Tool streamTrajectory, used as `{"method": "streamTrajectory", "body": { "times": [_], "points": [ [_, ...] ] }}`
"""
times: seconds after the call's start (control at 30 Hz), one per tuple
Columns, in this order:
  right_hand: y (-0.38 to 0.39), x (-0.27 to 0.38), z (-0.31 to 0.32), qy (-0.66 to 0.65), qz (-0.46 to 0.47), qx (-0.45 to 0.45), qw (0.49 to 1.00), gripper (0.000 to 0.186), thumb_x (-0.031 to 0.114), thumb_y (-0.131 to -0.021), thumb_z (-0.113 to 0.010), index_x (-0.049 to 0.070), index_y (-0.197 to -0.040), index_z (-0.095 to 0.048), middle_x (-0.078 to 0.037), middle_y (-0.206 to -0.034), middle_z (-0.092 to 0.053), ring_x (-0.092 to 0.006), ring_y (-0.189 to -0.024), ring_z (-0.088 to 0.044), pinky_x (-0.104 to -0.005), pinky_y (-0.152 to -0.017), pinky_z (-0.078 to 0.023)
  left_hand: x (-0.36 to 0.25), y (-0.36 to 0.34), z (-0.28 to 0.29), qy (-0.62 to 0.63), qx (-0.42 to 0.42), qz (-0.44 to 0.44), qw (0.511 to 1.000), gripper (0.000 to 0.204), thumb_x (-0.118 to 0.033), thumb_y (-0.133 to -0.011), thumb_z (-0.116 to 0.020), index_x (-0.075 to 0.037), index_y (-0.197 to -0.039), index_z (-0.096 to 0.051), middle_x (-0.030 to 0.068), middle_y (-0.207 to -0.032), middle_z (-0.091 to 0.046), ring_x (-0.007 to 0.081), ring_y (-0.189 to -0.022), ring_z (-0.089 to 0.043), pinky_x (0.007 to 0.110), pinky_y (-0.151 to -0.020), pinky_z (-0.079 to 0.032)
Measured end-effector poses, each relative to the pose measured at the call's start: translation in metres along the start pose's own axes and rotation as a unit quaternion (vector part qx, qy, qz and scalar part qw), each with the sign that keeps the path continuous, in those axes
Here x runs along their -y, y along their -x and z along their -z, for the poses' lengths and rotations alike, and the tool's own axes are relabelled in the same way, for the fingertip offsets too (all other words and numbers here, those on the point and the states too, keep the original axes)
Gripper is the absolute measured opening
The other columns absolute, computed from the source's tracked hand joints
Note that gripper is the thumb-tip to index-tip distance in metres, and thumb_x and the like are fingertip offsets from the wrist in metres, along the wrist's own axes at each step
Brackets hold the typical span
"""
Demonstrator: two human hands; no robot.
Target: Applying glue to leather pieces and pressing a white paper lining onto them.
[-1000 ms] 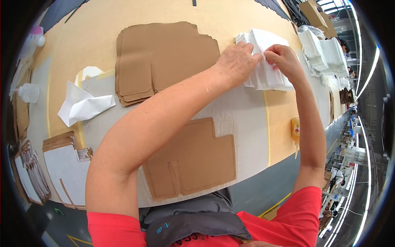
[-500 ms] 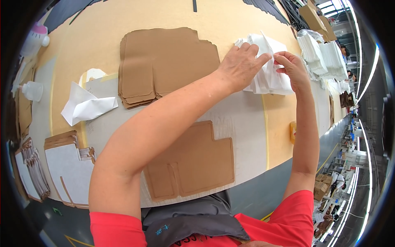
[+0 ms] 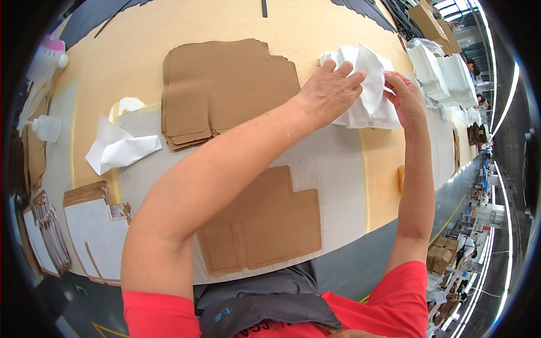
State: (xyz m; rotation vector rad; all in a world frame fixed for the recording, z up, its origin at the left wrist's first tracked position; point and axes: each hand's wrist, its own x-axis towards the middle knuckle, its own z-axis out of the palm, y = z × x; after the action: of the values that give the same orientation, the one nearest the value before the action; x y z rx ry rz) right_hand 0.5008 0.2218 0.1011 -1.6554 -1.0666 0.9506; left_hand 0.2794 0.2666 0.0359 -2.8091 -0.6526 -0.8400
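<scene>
At the far right of the table lies a stack of thin white sheets, and both of my hands are over it. One white sheet stands raised and curved between them. My left hand has its fingers bent and closed at this sheet's left edge. On the opposite edge, my right hand pinches the sheet between thumb and fingers. In front of me a single notched brown panel lies flat, partly covered by my left forearm. Beyond it is a pile of similar brown panels.
A crumpled white sheet lies left of the brown pile. White-faced panels with brown edges are stacked at the near left. Plastic bottles stand along the left side. More white stacks and a cardboard box are at the far right.
The raised white sheet has opened wider and stands more apart from the stack. My right hand has shifted slightly right, away from my left hand.
</scene>
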Motion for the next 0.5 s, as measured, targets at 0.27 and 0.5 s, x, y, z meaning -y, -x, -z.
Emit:
{"method": "streamTrajectory", "body": {
  "times": [0.27, 0.5],
  "points": [
    [-0.003, -0.005, 0.013, 0.005, 0.049, -0.011, 0.999, 0.030, 0.024, -0.092, -0.065, 0.000, -0.111, -0.065, -0.005, -0.109, -0.067, -0.0128, -0.101, -0.061, -0.0285, -0.089, -0.048, -0.001, -0.020, 0.014, 0.020, 0.141, -0.003, 0.990, 0.029, -0.004, -0.084, -0.063, -0.009, -0.113, -0.058, 0.0023, -0.103, -0.063, 0.0210, -0.110, -0.053, 0.034, -0.088, -0.040],
    [0.009, -0.040, 0.116, -0.437, 0.109, 0.189, 0.872, 0.046, 0.026, -0.095, -0.053, -0.001, -0.132, -0.053, -0.015, -0.132, -0.059, -0.0276, -0.124, -0.055, -0.0444, -0.111, -0.039, 0.004, -0.011, 0.011, -0.015, 0.148, -0.002, 0.989, 0.043, -0.001, -0.086, -0.059, -0.014, -0.127, -0.057, 0.0044, -0.118, -0.057, 0.0240, -0.121, -0.047, 0.036, -0.094, -0.039]
  ]
}}
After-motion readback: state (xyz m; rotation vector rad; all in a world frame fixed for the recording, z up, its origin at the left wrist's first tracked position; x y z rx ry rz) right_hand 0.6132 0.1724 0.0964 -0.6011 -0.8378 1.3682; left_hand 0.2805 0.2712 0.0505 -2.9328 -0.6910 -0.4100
